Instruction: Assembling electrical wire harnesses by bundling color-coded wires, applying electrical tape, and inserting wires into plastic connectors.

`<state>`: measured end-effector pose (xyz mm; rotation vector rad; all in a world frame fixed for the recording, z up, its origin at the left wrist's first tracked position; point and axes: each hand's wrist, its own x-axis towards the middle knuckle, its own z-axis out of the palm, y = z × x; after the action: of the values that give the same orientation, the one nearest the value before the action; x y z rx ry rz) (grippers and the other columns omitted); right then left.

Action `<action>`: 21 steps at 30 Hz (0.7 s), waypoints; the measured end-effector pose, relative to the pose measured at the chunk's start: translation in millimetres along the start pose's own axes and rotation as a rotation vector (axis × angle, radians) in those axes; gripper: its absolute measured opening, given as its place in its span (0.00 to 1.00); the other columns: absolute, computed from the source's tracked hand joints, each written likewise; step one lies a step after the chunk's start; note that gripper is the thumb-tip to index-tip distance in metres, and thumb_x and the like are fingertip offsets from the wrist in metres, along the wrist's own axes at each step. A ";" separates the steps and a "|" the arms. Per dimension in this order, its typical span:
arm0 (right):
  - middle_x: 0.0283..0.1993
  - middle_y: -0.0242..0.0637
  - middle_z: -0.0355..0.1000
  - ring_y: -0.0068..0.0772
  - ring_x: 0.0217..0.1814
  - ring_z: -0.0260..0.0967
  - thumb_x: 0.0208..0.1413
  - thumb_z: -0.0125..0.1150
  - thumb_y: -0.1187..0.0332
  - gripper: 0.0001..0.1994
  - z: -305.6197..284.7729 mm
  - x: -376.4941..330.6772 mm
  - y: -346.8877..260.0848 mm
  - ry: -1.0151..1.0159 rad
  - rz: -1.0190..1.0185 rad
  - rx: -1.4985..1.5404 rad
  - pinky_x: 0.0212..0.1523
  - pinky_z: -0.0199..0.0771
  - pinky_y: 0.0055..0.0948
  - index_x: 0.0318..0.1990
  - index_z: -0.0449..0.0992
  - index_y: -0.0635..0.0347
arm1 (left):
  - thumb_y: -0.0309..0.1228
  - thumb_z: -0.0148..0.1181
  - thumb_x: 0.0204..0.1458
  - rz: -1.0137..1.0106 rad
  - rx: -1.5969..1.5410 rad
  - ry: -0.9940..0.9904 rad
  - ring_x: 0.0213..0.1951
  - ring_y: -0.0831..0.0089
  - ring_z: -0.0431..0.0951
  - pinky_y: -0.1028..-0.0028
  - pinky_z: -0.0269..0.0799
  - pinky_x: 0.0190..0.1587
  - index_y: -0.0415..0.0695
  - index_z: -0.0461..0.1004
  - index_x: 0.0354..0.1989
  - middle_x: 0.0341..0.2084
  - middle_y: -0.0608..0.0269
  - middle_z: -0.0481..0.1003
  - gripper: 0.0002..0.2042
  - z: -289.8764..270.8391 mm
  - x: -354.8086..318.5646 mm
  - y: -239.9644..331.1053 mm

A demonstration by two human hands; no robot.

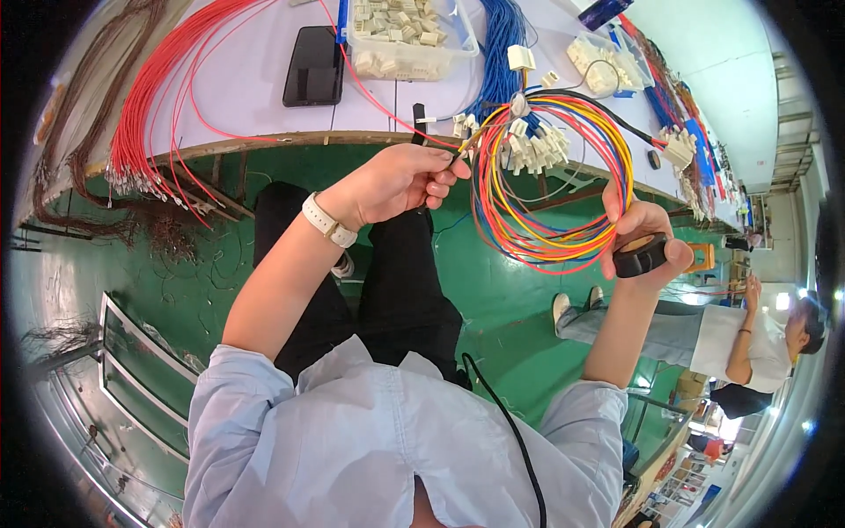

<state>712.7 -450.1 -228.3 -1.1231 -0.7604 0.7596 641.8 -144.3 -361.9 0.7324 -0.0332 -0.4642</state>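
Note:
A coil of red, yellow, blue and black wires (550, 251) hangs upright before me, with many white connectors (532, 148) bunched inside its top. My right hand (647, 224) grips the coil's right side and also holds a roll of black tape (640, 255) against the palm. At the coil's left side my left hand (407, 183) is closed in a pinch on thin yellow and dark strands leading from the coil. The exact ends between those fingertips are too small to make out. A white-strapped watch (328, 220) circles my left wrist.
On the table (251, 75) lie red wires (145, 132), a black phone (314, 66), a clear box of white connectors (409, 62) and blue wires (502, 57). A second connector box (607, 66) stands right. A metal frame (145, 378) is lower left; another person (722, 343) stands right.

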 end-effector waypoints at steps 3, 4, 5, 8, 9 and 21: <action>0.44 0.53 0.60 0.42 0.18 0.72 0.43 0.60 0.45 0.35 1.3 -0.6 -1.5 0.024 -0.012 0.000 0.14 0.74 0.27 0.39 0.75 0.79 | 0.34 0.44 0.64 -0.005 -0.022 -0.002 0.27 0.82 0.58 0.79 0.60 0.33 0.39 0.72 0.39 0.25 0.74 0.60 0.12 0.8 -0.6 -0.2; 0.44 0.53 0.60 0.42 0.18 0.72 0.43 0.60 0.45 0.35 0.6 -0.7 -1.7 0.023 -0.010 0.001 0.14 0.74 0.27 0.39 0.75 0.79 | 0.34 0.44 0.64 -0.005 -0.024 -0.001 0.27 0.82 0.58 0.79 0.60 0.33 0.39 0.72 0.39 0.25 0.74 0.60 0.12 1.2 -0.3 -0.3; 0.44 0.53 0.60 0.42 0.18 0.72 0.43 0.60 0.45 0.35 -0.1 -0.9 -2.0 0.021 -0.015 0.003 0.14 0.75 0.27 0.40 0.75 0.79 | 0.34 0.44 0.64 -0.007 -0.023 -0.003 0.27 0.82 0.58 0.79 0.59 0.32 0.39 0.72 0.39 0.25 0.75 0.59 0.12 1.7 0.0 -0.4; 0.44 0.53 0.60 0.42 0.18 0.71 0.43 0.60 0.45 0.35 -0.5 -0.7 -2.0 0.019 -0.022 0.014 0.14 0.75 0.26 0.40 0.75 0.79 | 0.34 0.44 0.64 -0.009 -0.024 -0.011 0.27 0.82 0.57 0.79 0.59 0.32 0.39 0.72 0.39 0.25 0.75 0.59 0.12 2.1 2.0 -0.7; 0.44 0.53 0.60 0.42 0.18 0.71 0.43 0.60 0.45 0.35 -0.7 -0.5 -2.0 0.018 -0.025 0.022 0.14 0.75 0.26 0.41 0.75 0.79 | 0.34 0.44 0.64 -0.010 -0.025 -0.017 0.27 0.82 0.57 0.79 0.59 0.32 0.39 0.72 0.39 0.25 0.74 0.59 0.12 2.1 2.4 -0.8; 0.44 0.54 0.61 0.41 0.17 0.71 0.43 0.60 0.46 0.35 -4.8 -1.7 -2.5 0.029 -0.031 0.020 0.15 0.76 0.28 0.41 0.74 0.79 | 0.33 0.44 0.64 -0.046 -0.059 -0.036 0.25 0.83 0.57 0.81 0.57 0.29 0.38 0.72 0.37 0.24 0.74 0.59 0.12 3.0 3.4 -1.9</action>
<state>716.2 -454.5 -227.3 -1.0999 -0.7423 0.7221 643.6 -148.9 -361.4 0.6676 -0.0359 -0.5206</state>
